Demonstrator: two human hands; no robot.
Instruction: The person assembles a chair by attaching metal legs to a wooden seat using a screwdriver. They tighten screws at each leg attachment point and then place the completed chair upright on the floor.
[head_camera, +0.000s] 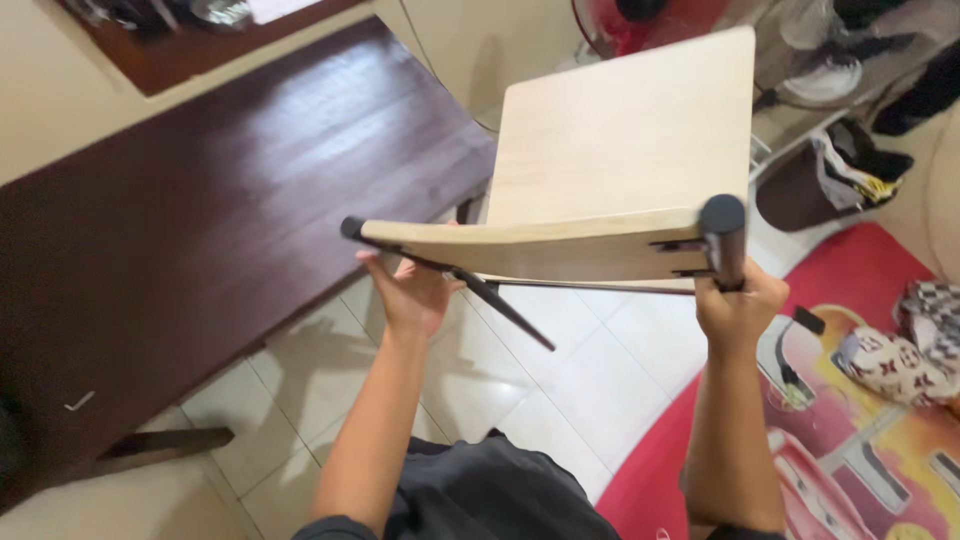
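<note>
over white tiles (600, 380), hand-held chair (620, 150)

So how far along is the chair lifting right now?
Done: the chair is off the tiled floor, beside the dark table. In hand: left hand under the backrest, right hand gripping a black leg. Left: setting it down; it rests on nothing.

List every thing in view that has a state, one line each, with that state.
chair: lifted off the floor, tilted, held by both hands.
left hand: closed on the chair's dark frame under the backrest.
right hand: closed round the chair's dark post.
dark wooden table: standing on the tiles, top bare where it shows.
red mat: lying flat on the floor.
patterned bag: lying on the mat.
</note>
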